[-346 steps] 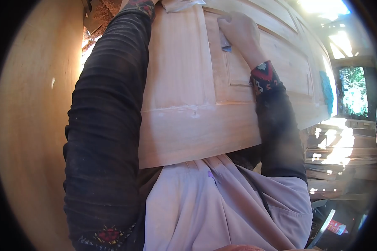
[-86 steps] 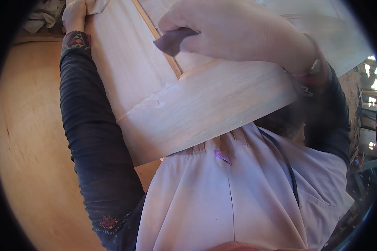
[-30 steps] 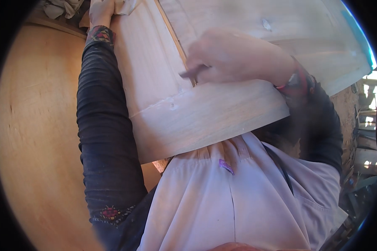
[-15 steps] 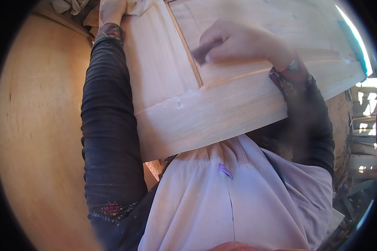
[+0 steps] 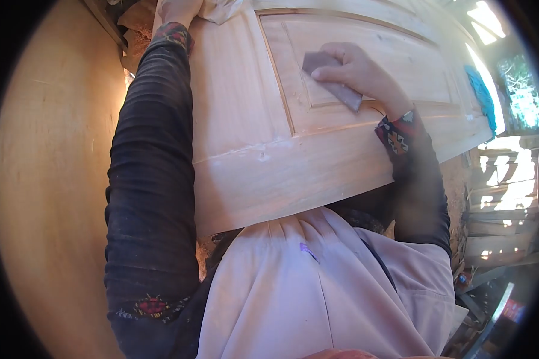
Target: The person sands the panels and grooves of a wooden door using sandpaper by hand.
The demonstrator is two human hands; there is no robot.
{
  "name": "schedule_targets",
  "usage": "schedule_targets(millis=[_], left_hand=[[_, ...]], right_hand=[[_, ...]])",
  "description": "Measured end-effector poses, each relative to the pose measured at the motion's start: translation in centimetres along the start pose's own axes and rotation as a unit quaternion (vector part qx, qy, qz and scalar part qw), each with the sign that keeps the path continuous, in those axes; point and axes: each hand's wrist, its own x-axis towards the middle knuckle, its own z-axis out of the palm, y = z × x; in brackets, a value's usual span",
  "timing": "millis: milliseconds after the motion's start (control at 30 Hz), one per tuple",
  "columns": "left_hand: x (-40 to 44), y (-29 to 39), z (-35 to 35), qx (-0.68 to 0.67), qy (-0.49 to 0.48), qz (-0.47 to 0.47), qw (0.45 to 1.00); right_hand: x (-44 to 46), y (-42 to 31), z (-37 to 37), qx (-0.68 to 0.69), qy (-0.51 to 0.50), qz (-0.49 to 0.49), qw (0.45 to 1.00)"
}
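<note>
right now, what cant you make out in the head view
Left hand: partly cut off by the head view's top edge, so its grip is unclear.
Pale crumpled piece: cut off by that same edge; cloth or paper, I cannot tell.
Brown sheet: its middle is hidden in the head view by the right hand.
Red object: at the head view's lower right, too small and blurred to identify.

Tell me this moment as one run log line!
right hand: holds sandpaper | sandpaper: over panelled wooden door | left hand: beside pale crumpled sheet, grip unclear
</note>
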Motion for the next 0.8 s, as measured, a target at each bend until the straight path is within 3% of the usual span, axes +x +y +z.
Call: schedule_targets(millis=[67,167,267,367,600,700,800], left_hand=[[0.1,0.3,-0.1,-0.015,0.002,-0.015,1.000],[0.8,0.3,-0.5,-0.018,-0.018,-0.038,0.999],[1.0,0.1,-0.3,0.003,-0.048,-0.023,0.999],[0.4,0.5,-0.4,0.001,-0.045,-0.022,0.999],[0.2,0.8,-1.2,-0.035,-0.051,-0.047,0.997],[0.4,0.9,-1.5,-0.050,-0.055,-0.055,0.996],[0.4,1.1,-2.0,-0.069,-0.065,-0.070,0.993]], right_hand=[[-1.0,-1.0,0.3,0.000,-0.057,0.011,0.998],[-0.7,1.5,-2.7,-0.121,0.060,0.023,0.991],[-1.5,0.8,-3.0,-0.073,0.080,0.096,0.989],[-1.6,-2.8,-0.1,-0.156,-0.155,-0.049,0.974],[-3.0,-1.7,-3.0,-0.175,0.013,0.040,0.984],[-2.7,-3.8,0.3,-0.177,-0.120,-0.116,0.970],[-3.4,-2.7,-1.4,-0.210,-0.059,-0.023,0.976]])
